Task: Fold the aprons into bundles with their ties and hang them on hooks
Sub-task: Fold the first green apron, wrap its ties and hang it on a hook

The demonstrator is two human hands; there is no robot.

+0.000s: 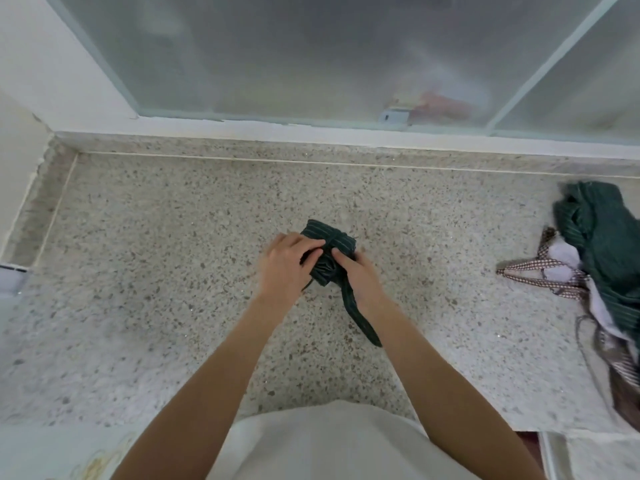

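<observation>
A dark green striped apron lies folded into a small bundle in the middle of the speckled stone counter. A tie is wrapped around it, and one loose tie end trails toward me. My left hand grips the bundle's left side, fingers on top. My right hand holds the right side and the tie where it crosses the bundle. The lower part of the bundle is hidden under my fingers.
A heap of unfolded aprons lies at the counter's right edge: a dark green striped one, a brown checked one with ties and white cloth. A frosted sliding window stands behind the counter. A white wall closes the left.
</observation>
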